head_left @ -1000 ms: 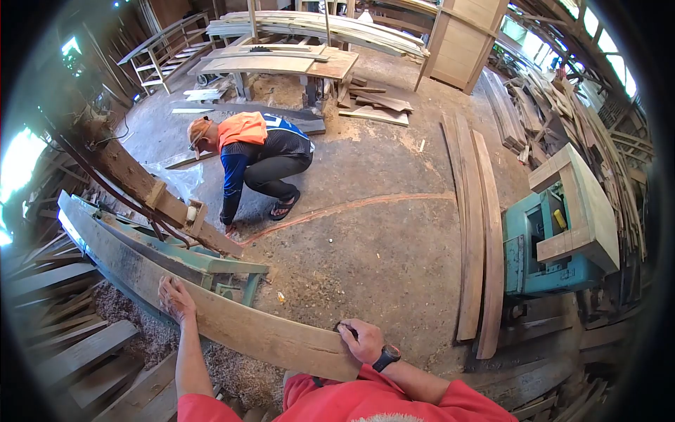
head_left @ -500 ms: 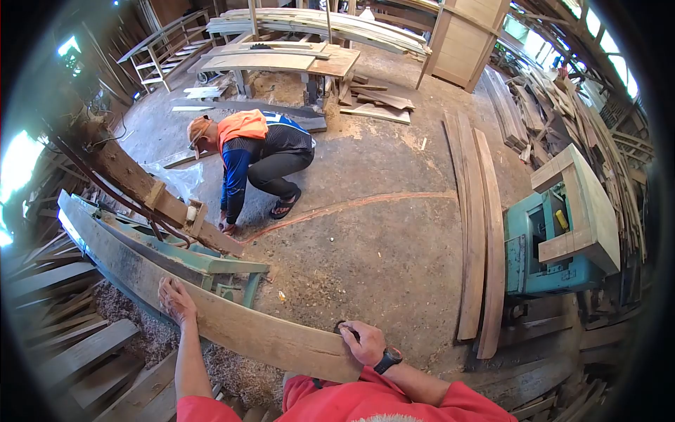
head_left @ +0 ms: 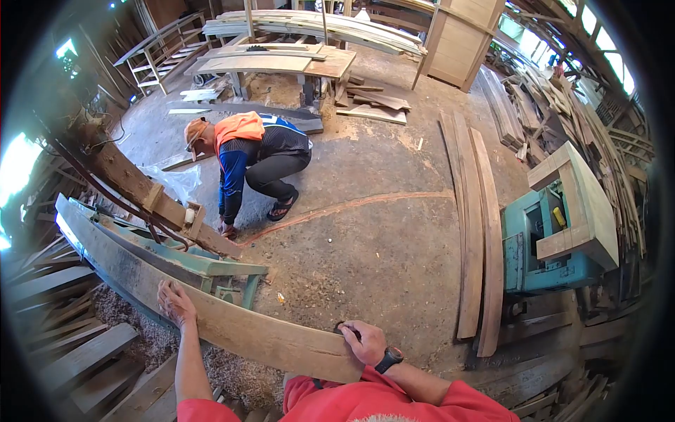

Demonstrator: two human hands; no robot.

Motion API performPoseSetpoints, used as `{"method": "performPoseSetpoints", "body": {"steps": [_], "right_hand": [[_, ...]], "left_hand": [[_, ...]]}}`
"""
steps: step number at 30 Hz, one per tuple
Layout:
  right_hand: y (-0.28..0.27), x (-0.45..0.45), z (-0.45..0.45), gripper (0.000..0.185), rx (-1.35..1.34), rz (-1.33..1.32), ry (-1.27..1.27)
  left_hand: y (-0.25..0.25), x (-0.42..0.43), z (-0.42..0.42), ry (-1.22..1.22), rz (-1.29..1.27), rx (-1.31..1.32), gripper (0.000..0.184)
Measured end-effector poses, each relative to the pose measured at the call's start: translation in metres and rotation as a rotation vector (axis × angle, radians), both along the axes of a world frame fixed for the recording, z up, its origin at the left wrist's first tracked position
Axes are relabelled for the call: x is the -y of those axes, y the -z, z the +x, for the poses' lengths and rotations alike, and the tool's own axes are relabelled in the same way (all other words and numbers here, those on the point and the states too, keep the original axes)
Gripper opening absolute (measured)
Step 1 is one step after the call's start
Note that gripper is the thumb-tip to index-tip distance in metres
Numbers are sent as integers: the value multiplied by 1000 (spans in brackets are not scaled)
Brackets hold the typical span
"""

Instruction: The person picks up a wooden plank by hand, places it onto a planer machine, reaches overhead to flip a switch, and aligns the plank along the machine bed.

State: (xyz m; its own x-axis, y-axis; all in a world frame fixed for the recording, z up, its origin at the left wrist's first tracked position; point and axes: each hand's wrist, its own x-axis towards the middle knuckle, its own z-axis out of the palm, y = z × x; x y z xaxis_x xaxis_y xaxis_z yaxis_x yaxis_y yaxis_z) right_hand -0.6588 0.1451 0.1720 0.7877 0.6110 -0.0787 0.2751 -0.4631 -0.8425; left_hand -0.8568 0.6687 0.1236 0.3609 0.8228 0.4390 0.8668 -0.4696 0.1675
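Note:
A long wooden board (head_left: 246, 323) stretches from the upper left down to the front of my red shirt. My left hand (head_left: 177, 304) lies on its face near the middle, fingers extended against the wood. At the right end, my right hand (head_left: 365, 343) has its fingers curled around a small dark object (head_left: 339, 328) at the board's far edge; most of that object is hidden. A watch is on my right wrist. Beneath and behind the board's left part stands a green metal machine (head_left: 232, 267).
Another person (head_left: 260, 151) crouches ahead, reaching to the floor beside a wooden post (head_left: 126, 172). Long planks (head_left: 464, 232) lie on the right, near a teal machine (head_left: 520, 232). A board-covered workbench (head_left: 330, 62) stands at the back. Scrap wood (head_left: 84, 352) and shavings lie at lower left.

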Motion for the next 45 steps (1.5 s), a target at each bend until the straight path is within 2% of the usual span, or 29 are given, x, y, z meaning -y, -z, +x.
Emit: {"method": "performPoseSetpoints", "body": {"steps": [24, 36, 38, 39, 40, 42, 43, 45], "right_hand": [[2, -1, -2, 33, 38, -16, 22], [-24, -10, 4, 30, 62, -140, 17], [-45, -20, 18, 28, 66, 32, 75], [-59, -25, 24, 30, -32, 169, 99], [-81, -31, 32, 30, -39, 163, 74], [-137, -36, 45, 31, -671, 589, 77], [-165, -33, 45, 26, -632, 736, -50], [-212, -29, 51, 14, -644, 1005, -352]], "left_hand": [[-7, 4, 1, -10, -56, 4, 36], [-11, 9, 6, -91, -88, 16, 34], [-9, 6, 6, -103, -84, -1, 34], [-8, 9, 8, -106, -94, 5, 35], [-10, 8, 7, -117, -101, 11, 35], [16, -6, 6, -81, -26, 71, 35], [28, -14, 0, -92, 23, 89, 35], [12, 1, 11, -140, 51, 85, 36]]}}
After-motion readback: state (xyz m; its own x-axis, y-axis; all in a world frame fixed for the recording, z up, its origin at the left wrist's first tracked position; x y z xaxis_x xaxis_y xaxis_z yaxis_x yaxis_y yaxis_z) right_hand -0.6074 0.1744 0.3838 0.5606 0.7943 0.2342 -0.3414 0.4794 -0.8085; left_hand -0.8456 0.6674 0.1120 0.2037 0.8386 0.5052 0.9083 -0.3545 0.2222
